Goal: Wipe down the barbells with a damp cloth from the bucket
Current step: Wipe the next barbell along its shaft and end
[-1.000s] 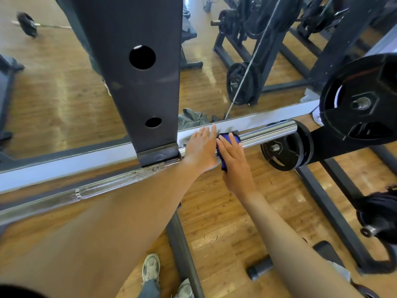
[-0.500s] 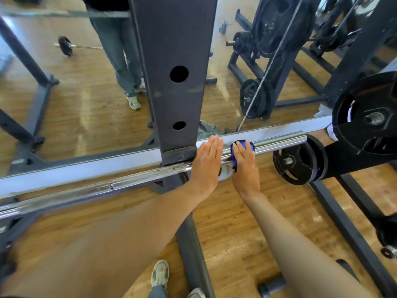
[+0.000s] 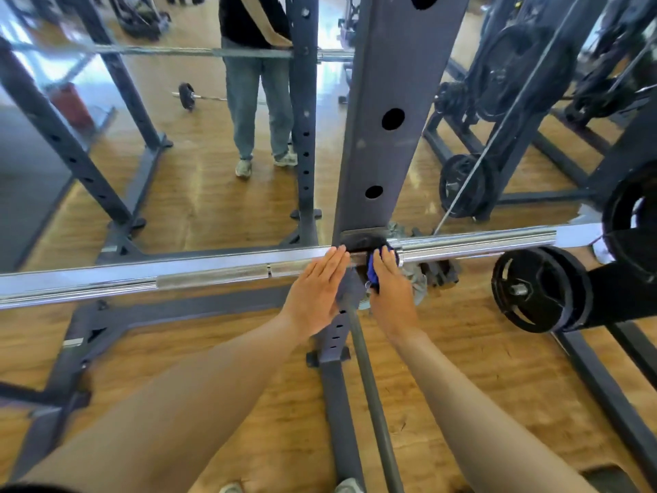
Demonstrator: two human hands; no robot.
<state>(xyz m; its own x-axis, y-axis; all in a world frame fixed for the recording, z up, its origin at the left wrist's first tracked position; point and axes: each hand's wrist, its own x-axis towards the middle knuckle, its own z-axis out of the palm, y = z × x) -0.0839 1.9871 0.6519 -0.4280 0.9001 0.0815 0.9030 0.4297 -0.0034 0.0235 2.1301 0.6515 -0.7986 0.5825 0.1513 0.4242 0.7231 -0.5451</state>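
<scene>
Head view: chrome barbell [image 3: 220,275] lying across a dark rack upright [image 3: 384,137], in front of a mirror. Left hand [image 3: 314,293] released, fingers straight and flat on the bar just left of the upright. Right hand [image 3: 389,290] grasping a blue cloth [image 3: 373,270], pressing it on the bar just right of the upright. Both hands near each other, not touching. Black weight plate [image 3: 533,290] to the right, below the bar sleeve. Wooden floor [image 3: 480,368] underneath.
</scene>
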